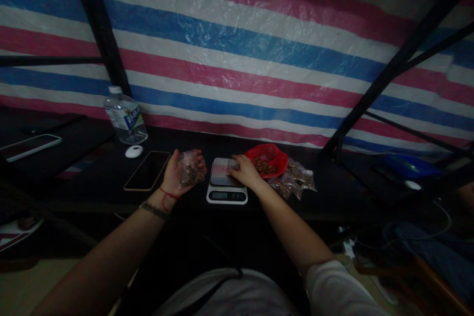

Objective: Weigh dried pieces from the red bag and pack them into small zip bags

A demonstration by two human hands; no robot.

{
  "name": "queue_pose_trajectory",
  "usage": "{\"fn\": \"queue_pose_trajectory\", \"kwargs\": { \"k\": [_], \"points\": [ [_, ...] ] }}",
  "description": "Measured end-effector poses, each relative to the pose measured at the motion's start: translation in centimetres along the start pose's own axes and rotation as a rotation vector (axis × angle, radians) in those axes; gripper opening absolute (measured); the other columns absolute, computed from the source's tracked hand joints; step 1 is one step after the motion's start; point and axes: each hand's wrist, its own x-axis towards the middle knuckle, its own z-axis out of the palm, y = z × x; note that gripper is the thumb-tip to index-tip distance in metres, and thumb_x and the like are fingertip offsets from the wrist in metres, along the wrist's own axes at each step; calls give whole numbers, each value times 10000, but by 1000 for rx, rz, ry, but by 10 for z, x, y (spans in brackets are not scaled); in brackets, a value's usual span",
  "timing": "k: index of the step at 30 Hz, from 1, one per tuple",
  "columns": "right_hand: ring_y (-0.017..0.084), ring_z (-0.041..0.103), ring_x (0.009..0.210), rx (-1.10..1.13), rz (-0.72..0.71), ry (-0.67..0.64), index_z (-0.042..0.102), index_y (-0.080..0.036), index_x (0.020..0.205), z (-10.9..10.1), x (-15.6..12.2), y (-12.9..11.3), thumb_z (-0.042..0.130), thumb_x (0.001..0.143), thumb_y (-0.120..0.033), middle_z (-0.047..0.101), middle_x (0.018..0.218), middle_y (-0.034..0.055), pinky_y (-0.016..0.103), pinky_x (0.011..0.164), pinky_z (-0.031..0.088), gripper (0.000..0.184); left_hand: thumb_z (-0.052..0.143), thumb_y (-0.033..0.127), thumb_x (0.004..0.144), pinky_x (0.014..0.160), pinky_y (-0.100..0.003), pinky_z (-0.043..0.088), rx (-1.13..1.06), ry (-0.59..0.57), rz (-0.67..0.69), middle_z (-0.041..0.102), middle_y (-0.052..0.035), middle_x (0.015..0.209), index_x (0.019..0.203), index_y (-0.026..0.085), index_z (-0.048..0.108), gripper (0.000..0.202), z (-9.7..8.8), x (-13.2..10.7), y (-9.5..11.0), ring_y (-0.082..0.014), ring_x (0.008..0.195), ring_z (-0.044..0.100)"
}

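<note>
My left hand (177,174) is raised palm-up over the dark table (92,177), its fingers wrapped round a small clear bag (189,168) of brownish bits. A red string and a dark band sit on that wrist. My right hand (242,170) rests on the platform of a small kitchen scale (226,186), fingers curled down at its right rear corner; I cannot see anything in them. Just right of that hand lies a red plastic bag (268,159), open, with brownish pieces inside.
Several filled clear bags (294,180) lie right of the scale. A phone (147,170) lies face up left of my left hand, with a white cap (134,151) and a water bottle (125,116) behind it. Another phone (27,146) lies far left. A striped tarp hangs behind.
</note>
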Motion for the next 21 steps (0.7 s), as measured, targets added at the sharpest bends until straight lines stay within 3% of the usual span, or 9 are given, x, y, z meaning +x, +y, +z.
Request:
{"fn": "queue_pose_trajectory", "kwargs": {
  "k": [6,11,15,21],
  "points": [
    [216,527,1134,24,-123,202,589,-162,1217,-41,-10,-9,512,860,-261,589,1177,121,382,1019,398,379,493,624,794,640,-352,526,73,-29,48,618,-64,787,934,147,650,521,9,-7,3,-166,656,574],
    [242,565,1047,-21,1,394,652,-175,1087,-77,-9,19,484,842,-240,637,1085,107,430,967,425,304,498,589,793,617,-317,500,135,-64,203,578,-38,776,925,201,641,434,28,-17,11,-157,675,542],
    [251,587,981,-72,74,396,672,-143,1032,-86,-12,44,504,812,-254,656,1017,122,417,914,450,298,503,558,795,615,-279,474,169,-8,354,522,-4,723,889,212,613,374,39,-23,24,-125,642,494],
    [232,601,983,-117,151,364,691,-131,998,-90,-15,62,502,818,-248,673,1014,122,377,917,444,286,713,497,641,616,-262,458,311,-185,691,489,6,696,910,208,638,401,52,-38,31,-117,632,462]
  ]
}}
